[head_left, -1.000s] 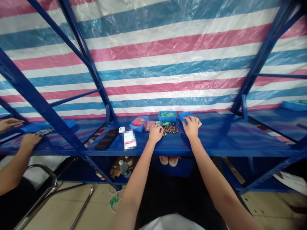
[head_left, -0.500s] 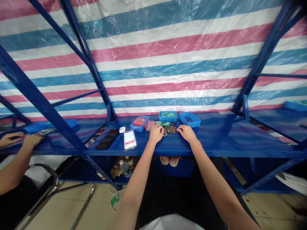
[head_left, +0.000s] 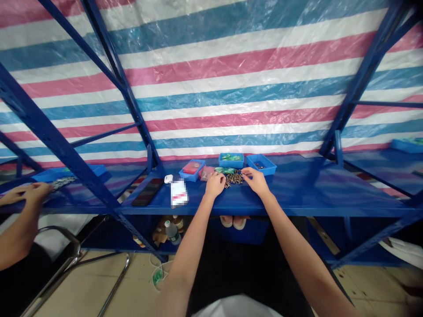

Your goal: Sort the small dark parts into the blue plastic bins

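Loosely heaped on the glossy blue desk (head_left: 307,189), small shiny brass-coloured and dark metal pieces (head_left: 234,178) lie between the curled left hand (head_left: 216,185) and the right hand (head_left: 256,179), its fingertips close together; whether either pinches a piece, I cannot tell.

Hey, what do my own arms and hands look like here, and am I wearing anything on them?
Your left hand and right hand are ungloved. Both forearms are bare, with no sleeve, watch or bracelet showing. Rings are too small to tell. White cloth shows at the bottom edge, between your arms.
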The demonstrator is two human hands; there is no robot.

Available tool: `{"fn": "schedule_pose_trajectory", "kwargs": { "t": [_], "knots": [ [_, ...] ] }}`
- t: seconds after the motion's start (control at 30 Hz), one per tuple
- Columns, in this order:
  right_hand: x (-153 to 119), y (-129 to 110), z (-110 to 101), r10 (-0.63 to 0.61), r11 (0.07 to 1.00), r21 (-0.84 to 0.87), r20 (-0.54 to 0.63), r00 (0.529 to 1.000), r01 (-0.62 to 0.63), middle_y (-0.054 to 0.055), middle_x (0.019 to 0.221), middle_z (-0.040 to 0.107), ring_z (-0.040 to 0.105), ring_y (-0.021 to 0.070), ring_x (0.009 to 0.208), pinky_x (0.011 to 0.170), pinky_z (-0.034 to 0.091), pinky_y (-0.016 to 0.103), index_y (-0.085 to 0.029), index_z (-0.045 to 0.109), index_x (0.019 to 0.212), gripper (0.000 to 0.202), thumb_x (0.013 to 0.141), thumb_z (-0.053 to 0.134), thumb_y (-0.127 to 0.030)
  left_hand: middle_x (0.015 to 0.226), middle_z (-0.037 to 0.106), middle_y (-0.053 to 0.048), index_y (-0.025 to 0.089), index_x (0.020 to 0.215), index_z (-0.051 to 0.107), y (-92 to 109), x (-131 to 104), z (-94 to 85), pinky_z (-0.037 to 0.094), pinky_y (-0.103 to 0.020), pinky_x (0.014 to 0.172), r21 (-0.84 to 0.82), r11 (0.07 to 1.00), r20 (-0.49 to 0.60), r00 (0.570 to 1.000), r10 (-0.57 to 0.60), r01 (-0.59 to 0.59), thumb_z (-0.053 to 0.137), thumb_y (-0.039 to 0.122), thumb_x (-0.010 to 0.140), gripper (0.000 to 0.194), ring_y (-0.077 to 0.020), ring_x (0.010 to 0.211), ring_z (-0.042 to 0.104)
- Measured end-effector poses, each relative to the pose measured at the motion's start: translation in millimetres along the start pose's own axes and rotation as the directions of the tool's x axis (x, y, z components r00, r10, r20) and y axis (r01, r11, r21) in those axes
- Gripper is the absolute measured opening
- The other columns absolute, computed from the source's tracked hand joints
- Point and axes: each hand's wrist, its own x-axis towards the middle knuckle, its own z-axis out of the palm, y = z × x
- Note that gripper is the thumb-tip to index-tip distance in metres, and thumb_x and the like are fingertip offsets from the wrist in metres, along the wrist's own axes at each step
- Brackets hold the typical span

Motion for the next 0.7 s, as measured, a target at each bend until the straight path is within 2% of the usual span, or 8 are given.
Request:
{"fn": "schedule_pose_trajectory", "kwargs": {
  "t": [0.2, 0.37, 0.5, 0.63, 0.7],
  "knots": [
    [0.1, -2.7, 0.8, -0.011, 0.997, 0.082, 0.015, 1.000, 0.010, 0.008, 0.104, 0.073, 0.070, 0.0203, 0.097, 0.089, 0.056, 0.037, -0.019, 0.064, 0.112, 0.027, 0.087, 0.055, -0.022, 0.089, 0.066, -0.007, 0.020, 0.088, 0.069, 0.8, -0.4, -0.7, 0.042, -0.039, 0.100, 0.012, 1.000, 0.011, 1.000, -0.011, 0.011, 0.052, 0.023, 0.094, 0.019, -0.0216, 0.092, 0.060],
    [0.1, 0.1, 1.4, -0.028, 0.998, 0.055, -0.024, 0.999, 0.029, 0.009, 0.104, 0.071, 0.069, 0.0210, 0.096, 0.089, 0.056, 0.037, -0.019, 0.065, 0.116, 0.030, 0.089, 0.054, -0.025, 0.090, 0.066, -0.008, 0.019, 0.089, 0.070, 0.7, -0.2, -0.8, 0.042, -0.038, 0.099, 0.014, 1.000, 0.005, 1.000, 0.002, -0.002, 0.051, 0.024, 0.095, 0.021, -0.0224, 0.093, 0.060],
    [0.7, 3.0, 1.3, -0.052, 0.998, 0.025, -0.004, 0.999, 0.052, 0.010, 0.100, 0.070, 0.070, 0.0200, 0.081, 0.081, 0.057, 0.036, -0.018, 0.069, 0.106, 0.028, 0.094, 0.047, -0.031, 0.091, 0.067, -0.007, 0.019, 0.089, 0.070, 0.1, 0.5, -0.2, 0.042, -0.037, 0.099, 0.017, 1.000, 0.013, 1.000, 0.006, -0.006, 0.051, 0.023, 0.094, 0.020, -0.0221, 0.094, 0.061],
    [0.7, 4.3, 1.7, 0.042, 0.998, 0.036, -0.014, 0.999, -0.041, 0.008, 0.081, 0.070, 0.068, 0.0206, 0.068, 0.071, 0.057, 0.036, -0.018, 0.069, 0.100, 0.031, 0.095, 0.045, -0.038, 0.090, 0.067, -0.007, 0.019, 0.088, 0.069, -0.1, 0.6, 0.2, 0.042, -0.037, 0.100, 0.026, 1.000, 0.016, 1.000, 0.001, -0.002, 0.051, 0.022, 0.094, 0.020, -0.0212, 0.094, 0.061],
    [0.4, 3.9, 1.9, 0.049, 0.998, 0.041, -0.016, 0.999, -0.049, 0.007, 0.080, 0.071, 0.068, 0.0209, 0.067, 0.071, 0.057, 0.036, -0.018, 0.068, 0.100, 0.031, 0.094, 0.048, -0.040, 0.090, 0.067, -0.007, 0.019, 0.088, 0.069, 0.2, 0.6, 0.0, 0.041, -0.037, 0.100, 0.028, 1.000, 0.017, 1.000, 0.001, -0.002, 0.051, 0.022, 0.094, 0.019, -0.0213, 0.093, 0.061]
  ]
}}
